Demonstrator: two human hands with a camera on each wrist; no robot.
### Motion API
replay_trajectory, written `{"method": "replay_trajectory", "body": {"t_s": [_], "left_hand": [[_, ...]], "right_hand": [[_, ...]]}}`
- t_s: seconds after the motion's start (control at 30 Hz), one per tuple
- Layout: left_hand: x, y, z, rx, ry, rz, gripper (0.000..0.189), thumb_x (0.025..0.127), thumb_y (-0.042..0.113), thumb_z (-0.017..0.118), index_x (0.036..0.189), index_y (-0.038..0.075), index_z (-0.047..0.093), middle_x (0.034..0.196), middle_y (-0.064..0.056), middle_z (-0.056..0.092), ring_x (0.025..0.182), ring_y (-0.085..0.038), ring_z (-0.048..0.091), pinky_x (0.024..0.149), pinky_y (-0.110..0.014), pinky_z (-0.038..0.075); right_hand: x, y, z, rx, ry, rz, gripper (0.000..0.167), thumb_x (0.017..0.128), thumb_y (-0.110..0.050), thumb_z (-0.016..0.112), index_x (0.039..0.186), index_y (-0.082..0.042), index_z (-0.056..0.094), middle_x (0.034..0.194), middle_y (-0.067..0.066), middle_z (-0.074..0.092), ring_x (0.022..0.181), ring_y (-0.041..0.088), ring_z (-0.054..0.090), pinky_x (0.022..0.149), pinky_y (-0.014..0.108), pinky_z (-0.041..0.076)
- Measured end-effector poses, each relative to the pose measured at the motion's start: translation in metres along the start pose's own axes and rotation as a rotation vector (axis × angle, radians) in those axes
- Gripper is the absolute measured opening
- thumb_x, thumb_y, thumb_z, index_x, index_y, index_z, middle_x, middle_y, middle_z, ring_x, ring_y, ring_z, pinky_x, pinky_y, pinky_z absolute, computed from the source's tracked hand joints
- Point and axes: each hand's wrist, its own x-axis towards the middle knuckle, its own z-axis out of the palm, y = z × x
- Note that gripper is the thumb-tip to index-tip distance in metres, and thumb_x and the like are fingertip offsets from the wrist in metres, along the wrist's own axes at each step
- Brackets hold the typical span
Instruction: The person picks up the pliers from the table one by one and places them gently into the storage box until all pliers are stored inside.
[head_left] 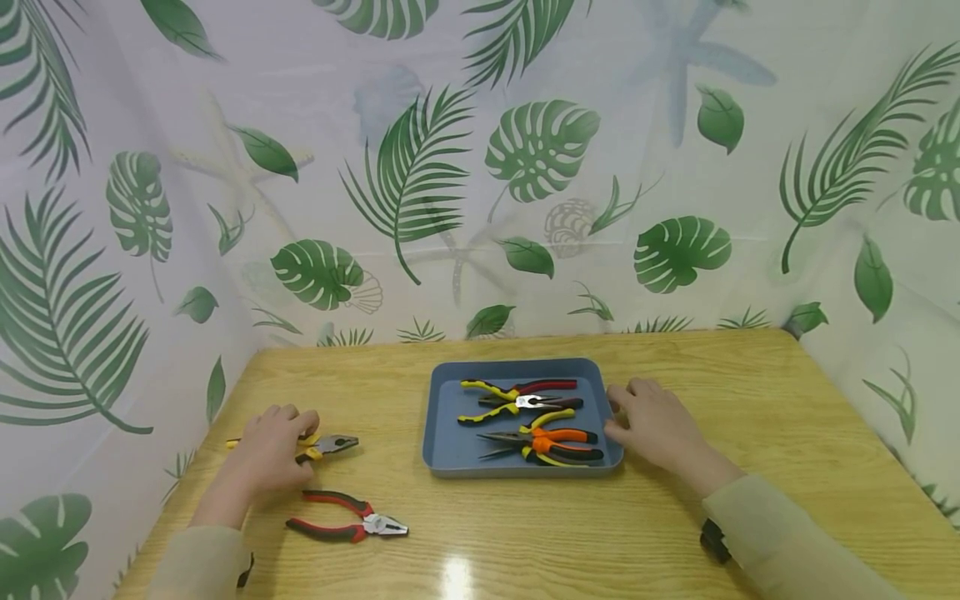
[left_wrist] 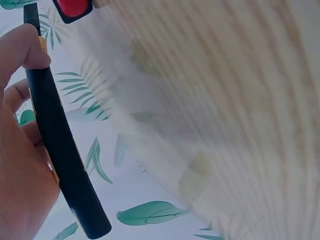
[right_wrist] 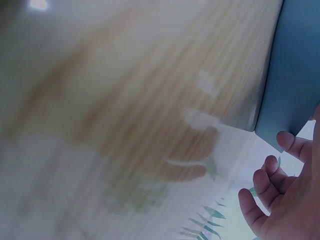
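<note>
My left hand (head_left: 273,446) grips combination pliers with yellow-and-black handles (head_left: 308,451) at the left of the table; their metal jaws point right. Close up in the left wrist view, a thumb lies on the black handle (left_wrist: 62,145) with fingers behind it. Nearer the front edge lie red-and-black pliers (head_left: 348,518), apart from the hand. My right hand (head_left: 652,421) touches the right side of a blue-grey tray (head_left: 453,458). In the right wrist view a fingertip meets the tray wall (right_wrist: 292,90), while the other fingers (right_wrist: 267,190) are loosely bent; the thumb is mostly hidden.
Several pliers lie inside the tray, some overlapping: yellow-and-black ones (head_left: 495,410), red-handled ones (head_left: 551,386) and orange-and-black long-nose ones (head_left: 558,442). The wooden table (head_left: 510,533) meets a leaf-printed cloth (head_left: 450,208) at the back and sides.
</note>
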Motion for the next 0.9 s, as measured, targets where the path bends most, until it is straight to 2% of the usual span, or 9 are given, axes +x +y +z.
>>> {"method": "replay_trajectory", "body": {"t_s": [0.23, 0.43, 0.7, 0.9], "left_hand": [[0.006, 0.000, -0.005, 0.027, 0.007, 0.016, 0.038, 0.067, 0.016, 0.079, 0.097, 0.020, 0.056, 0.093, -0.001, 0.053, 0.087, -0.023, 0.044, 0.076, -0.041, 0.034], [0.010, 0.004, -0.010, 0.055, 0.035, 0.062, 0.036, 0.070, 0.015, 0.080, 0.096, 0.020, 0.056, 0.091, 0.001, 0.053, 0.084, -0.021, 0.044, 0.073, -0.039, 0.035], [0.015, 0.009, -0.019, 0.044, 0.058, 0.099, 0.035, 0.069, 0.015, 0.079, 0.093, 0.020, 0.054, 0.086, 0.002, 0.049, 0.079, -0.019, 0.039, 0.068, -0.036, 0.030], [0.020, 0.014, -0.026, 0.051, 0.059, 0.113, 0.035, 0.070, 0.017, 0.081, 0.094, 0.020, 0.056, 0.087, 0.002, 0.052, 0.080, -0.020, 0.042, 0.069, -0.036, 0.034]], "right_hand": [[0.000, -0.001, -0.002, -0.001, 0.006, -0.004, 0.022, 0.089, -0.030, 0.071, 0.101, -0.014, 0.063, 0.090, 0.005, 0.056, 0.078, 0.021, 0.047, 0.066, 0.035, 0.038], [0.001, -0.001, -0.002, -0.001, 0.000, -0.002, 0.022, 0.088, -0.030, 0.071, 0.100, -0.014, 0.062, 0.089, 0.005, 0.056, 0.078, 0.021, 0.047, 0.066, 0.034, 0.038], [0.001, 0.000, -0.002, -0.005, -0.010, 0.010, 0.022, 0.087, -0.030, 0.071, 0.099, -0.014, 0.062, 0.088, 0.004, 0.055, 0.078, 0.021, 0.047, 0.066, 0.034, 0.036], [0.001, -0.001, -0.002, 0.000, -0.006, 0.006, 0.023, 0.089, -0.031, 0.072, 0.102, -0.014, 0.064, 0.088, 0.004, 0.055, 0.078, 0.020, 0.046, 0.066, 0.034, 0.036]]}}
